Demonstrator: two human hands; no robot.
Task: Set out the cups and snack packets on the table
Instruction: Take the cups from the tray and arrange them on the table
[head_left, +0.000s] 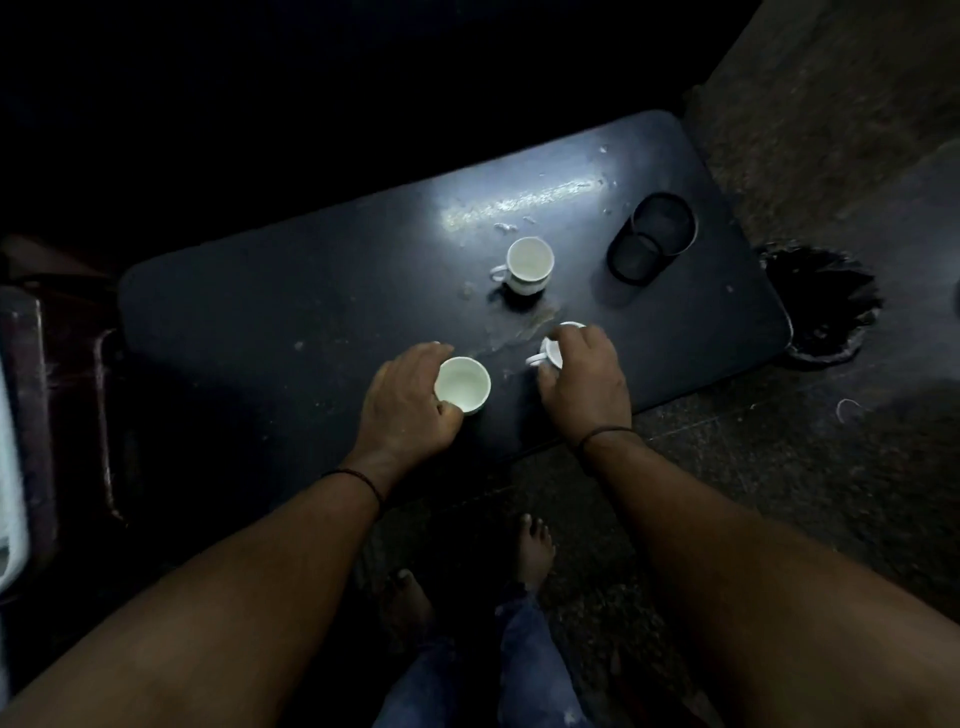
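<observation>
Three white cups are on a dark table (260, 322). One empty cup (529, 264) stands upright alone near the middle, its handle to the left. My left hand (410, 400) wraps around a second upright cup (463, 383) near the front edge. My right hand (584, 379) covers a third cup (551, 353), of which only the rim and handle show. No snack packets are visible.
A black mesh holder (654, 236) lies tipped on the table's right part. Wet smears and crumbs mark the tabletop. A dark bin (826, 306) stands on the floor past the right end. Furniture (31, 415) sits at far left. My bare feet (532, 551) are below the table edge.
</observation>
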